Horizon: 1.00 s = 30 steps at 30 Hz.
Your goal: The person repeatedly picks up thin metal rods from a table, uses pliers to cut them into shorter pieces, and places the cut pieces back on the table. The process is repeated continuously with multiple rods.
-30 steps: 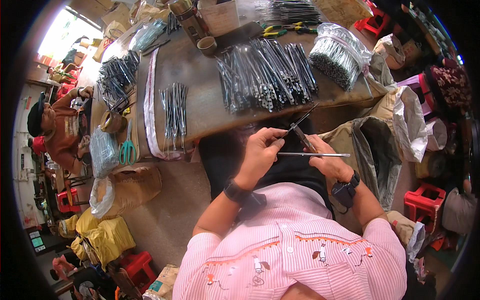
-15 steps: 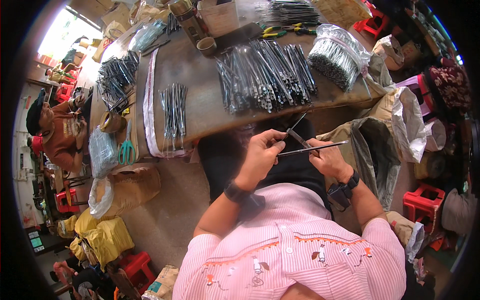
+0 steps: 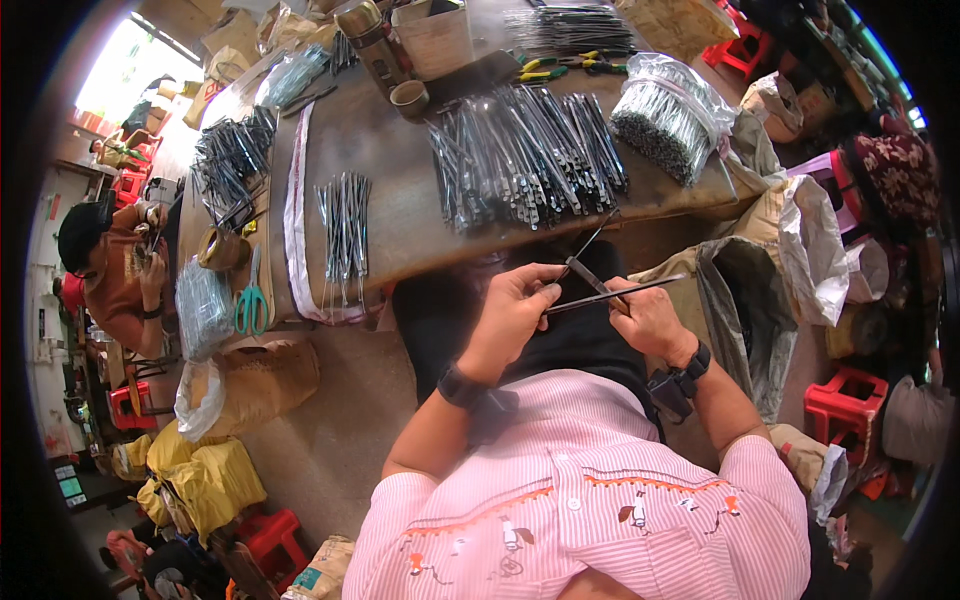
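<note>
Over my lap, in front of the table's near edge, my left hand (image 3: pixel 515 308) pinches a long, thin dark metal strip (image 3: pixel 655 285) between thumb and fingers. The strip slants up to the right, passing across my right hand (image 3: pixel 652 318). My right fingers are closed round a short, flat grey metal bar (image 3: pixel 583 272), whose kind I cannot make out. From near my left fingertips a thin rod (image 3: pixel 592 238) points up toward the table. A wide pile of similar metal strips (image 3: pixel 535 160) lies on the table (image 3: pixel 400 200) beyond my hands, with a smaller bunch (image 3: pixel 345 230) to its left.
A plastic-wrapped bundle of rods (image 3: pixel 662 130) stands at the table's right, near pliers (image 3: pixel 545 72). Teal-handled scissors (image 3: pixel 252 300) lie at the left edge. An open sack (image 3: pixel 745 310) stands by my right arm. A co-worker (image 3: pixel 120 270) sits at far left.
The strip's right end has tipped up slightly, and both hands have shifted a little to the left in the view. The co-worker's head has bent lower.
</note>
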Motion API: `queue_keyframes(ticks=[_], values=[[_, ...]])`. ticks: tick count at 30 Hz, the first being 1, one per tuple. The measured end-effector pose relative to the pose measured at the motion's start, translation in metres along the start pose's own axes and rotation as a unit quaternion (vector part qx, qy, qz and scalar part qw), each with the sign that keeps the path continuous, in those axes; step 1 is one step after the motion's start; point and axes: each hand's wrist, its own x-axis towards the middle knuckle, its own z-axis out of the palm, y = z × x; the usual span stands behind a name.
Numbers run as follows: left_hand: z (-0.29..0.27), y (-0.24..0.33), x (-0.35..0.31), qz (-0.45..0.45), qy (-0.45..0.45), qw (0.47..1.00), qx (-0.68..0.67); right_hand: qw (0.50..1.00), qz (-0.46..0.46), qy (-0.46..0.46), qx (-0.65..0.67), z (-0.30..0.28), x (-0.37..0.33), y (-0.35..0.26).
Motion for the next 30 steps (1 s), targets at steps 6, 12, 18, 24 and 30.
queue_keyframes(ticks=[6, 12, 18, 24, 30], values=[[-0.005, 0.010, -0.017, 0.218, 0.104, 0.887, 0.394, 0.999, 0.010, 0.007, 0.037, 0.003, 0.008, -0.007], [-0.006, 0.018, -0.033, 0.223, 0.167, 0.841, 0.464, 0.998, 0.008, -0.012, 0.058, 0.006, 0.020, -0.015], [-0.032, 0.017, -0.026, 0.276, 0.212, 0.818, 0.458, 0.992, -0.008, -0.034, 0.119, 0.011, 0.027, -0.023], [-0.143, 0.028, 0.001, 0.237, 0.421, 0.703, 0.522, 0.976, 0.049, -0.034, 0.209, 0.010, 0.021, -0.014], [-0.241, 0.025, 0.012, 0.104, 0.484, 0.677, 0.544, 0.950, 0.084, -0.060, 0.294, 0.016, 0.012, 0.003]])
